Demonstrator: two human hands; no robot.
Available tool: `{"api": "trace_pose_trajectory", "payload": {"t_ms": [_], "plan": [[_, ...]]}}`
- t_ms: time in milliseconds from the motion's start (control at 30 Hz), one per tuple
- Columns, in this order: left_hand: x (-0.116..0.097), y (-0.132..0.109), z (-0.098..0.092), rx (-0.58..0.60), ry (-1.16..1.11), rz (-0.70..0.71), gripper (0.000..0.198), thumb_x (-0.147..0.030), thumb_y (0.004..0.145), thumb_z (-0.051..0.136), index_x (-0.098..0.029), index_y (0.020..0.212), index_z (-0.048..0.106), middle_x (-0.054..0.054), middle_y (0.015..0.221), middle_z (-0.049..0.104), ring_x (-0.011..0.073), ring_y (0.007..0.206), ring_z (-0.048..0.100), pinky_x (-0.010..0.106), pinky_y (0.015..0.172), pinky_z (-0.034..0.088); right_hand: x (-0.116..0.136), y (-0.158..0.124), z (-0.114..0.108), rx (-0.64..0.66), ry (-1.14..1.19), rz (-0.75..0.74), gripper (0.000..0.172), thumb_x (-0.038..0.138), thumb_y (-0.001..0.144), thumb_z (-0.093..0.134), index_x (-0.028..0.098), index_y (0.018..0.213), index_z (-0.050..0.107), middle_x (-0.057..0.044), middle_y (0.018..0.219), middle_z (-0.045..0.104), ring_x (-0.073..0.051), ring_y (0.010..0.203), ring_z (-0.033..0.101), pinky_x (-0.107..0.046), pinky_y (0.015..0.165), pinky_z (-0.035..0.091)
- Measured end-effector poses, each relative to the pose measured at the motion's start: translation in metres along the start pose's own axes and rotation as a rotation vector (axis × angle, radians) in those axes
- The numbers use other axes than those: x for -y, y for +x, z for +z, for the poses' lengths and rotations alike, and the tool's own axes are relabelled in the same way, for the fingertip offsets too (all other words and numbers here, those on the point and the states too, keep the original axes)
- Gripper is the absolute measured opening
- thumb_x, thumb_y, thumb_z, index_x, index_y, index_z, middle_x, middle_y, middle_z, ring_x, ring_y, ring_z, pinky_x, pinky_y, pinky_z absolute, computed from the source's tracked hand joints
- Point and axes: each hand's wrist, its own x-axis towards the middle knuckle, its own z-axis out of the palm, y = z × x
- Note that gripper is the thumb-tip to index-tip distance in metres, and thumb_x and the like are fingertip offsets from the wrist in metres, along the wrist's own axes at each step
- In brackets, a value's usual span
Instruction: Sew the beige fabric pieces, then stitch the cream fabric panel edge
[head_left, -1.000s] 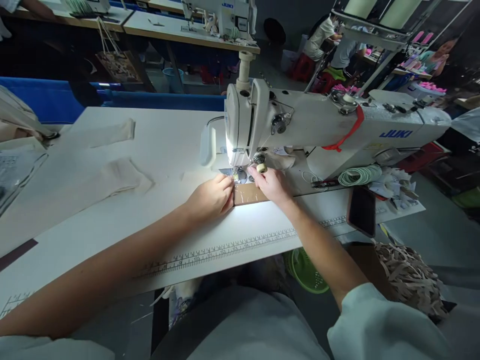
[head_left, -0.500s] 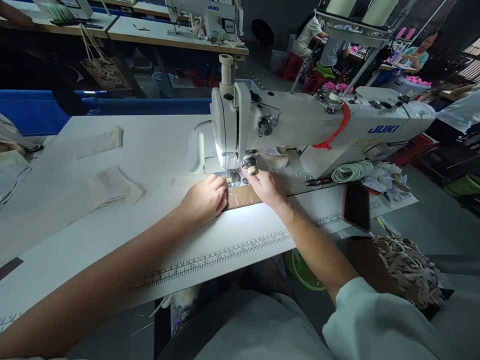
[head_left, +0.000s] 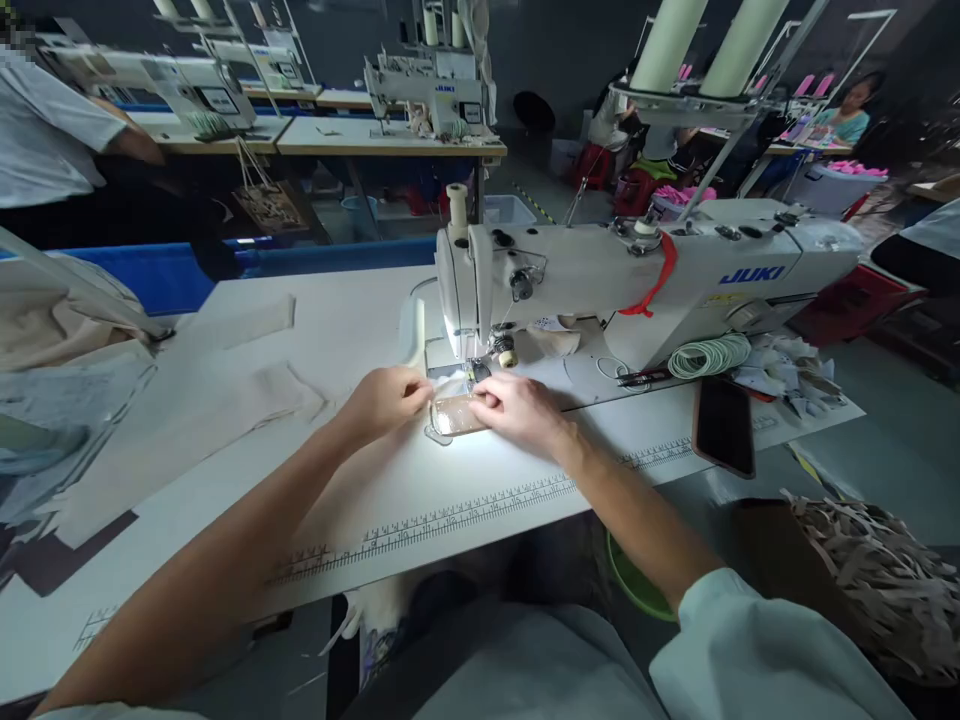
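Observation:
A white JUKI sewing machine stands on the white table, its lamp lighting the needle area. A small tan fabric piece lies just in front of the needle. My left hand pinches the piece's left edge with curled fingers. Over its right side rests my right hand, fingers pressed down on it. Both hands sit close under the machine head.
Cream fabric strips lie on the table's left. A dark phone, a coil of pale cord and paper scraps sit right of the machine. A bin of tan strips is at lower right. Other people work at machines behind.
The camera has tilted up and back. The tan piece and both hands have shifted slightly toward me from under the needle; my right hand now covers more of the piece.

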Motion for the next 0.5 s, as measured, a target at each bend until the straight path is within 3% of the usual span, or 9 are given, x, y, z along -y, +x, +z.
{"api": "trace_pose_trajectory", "payload": {"t_ms": [67, 167, 333, 433, 500], "plan": [[-0.001, -0.009, -0.006, 0.071, -0.259, -0.040, 0.036, -0.045, 0.085, 0.049, -0.018, 0.065, 0.062, 0.000, 0.060, 0.059, 0.0139, 0.057, 0.052, 0.026, 0.057, 0.039, 0.007, 0.000, 0.005, 0.005, 0.021, 0.016, 0.012, 0.028, 0.086, 0.078, 0.021, 0.083, 0.069, 0.000, 0.082, 0.064, -0.016, 0.073, 0.059, -0.026, 0.063, 0.041], [-0.014, -0.026, -0.011, 0.056, -0.437, -0.043, 0.040, -0.053, 0.081, 0.054, -0.018, 0.066, 0.064, 0.001, 0.063, 0.060, 0.0139, 0.060, 0.053, 0.025, 0.058, 0.039, 0.014, 0.001, 0.014, -0.011, 0.043, 0.050, 0.027, 0.041, 0.080, 0.082, 0.021, 0.080, 0.064, -0.002, 0.085, 0.063, -0.020, 0.074, 0.058, -0.028, 0.062, 0.043], [-0.036, -0.055, -0.007, -0.038, -0.492, -0.031, 0.039, -0.054, 0.085, 0.052, -0.018, 0.075, 0.062, 0.001, 0.070, 0.059, 0.0133, 0.061, 0.049, 0.024, 0.055, 0.037, 0.013, 0.006, 0.023, -0.046, 0.158, 0.046, 0.009, 0.017, 0.089, 0.064, 0.020, 0.081, 0.061, -0.004, 0.093, 0.067, -0.020, 0.081, 0.063, -0.029, 0.069, 0.046], [-0.028, -0.068, -0.001, -0.108, -0.503, -0.155, 0.039, -0.055, 0.090, 0.042, -0.020, 0.081, 0.055, -0.003, 0.060, 0.049, 0.0129, 0.053, 0.043, 0.024, 0.051, 0.033, 0.006, 0.004, 0.018, 0.032, 0.281, -0.031, 0.008, 0.015, 0.095, 0.055, 0.020, 0.094, 0.061, 0.000, 0.082, 0.071, -0.017, 0.077, 0.068, -0.026, 0.069, 0.051], [-0.013, -0.076, 0.002, -0.078, -0.467, -0.219, 0.038, -0.055, 0.091, 0.039, -0.021, 0.082, 0.054, -0.005, 0.054, 0.042, 0.0131, 0.049, 0.039, 0.025, 0.048, 0.030, 0.002, 0.001, 0.013, 0.101, 0.331, -0.076, 0.007, 0.019, 0.099, 0.052, 0.019, 0.103, 0.058, 0.003, 0.072, 0.070, -0.016, 0.064, 0.069, -0.025, 0.060, 0.052]]}}
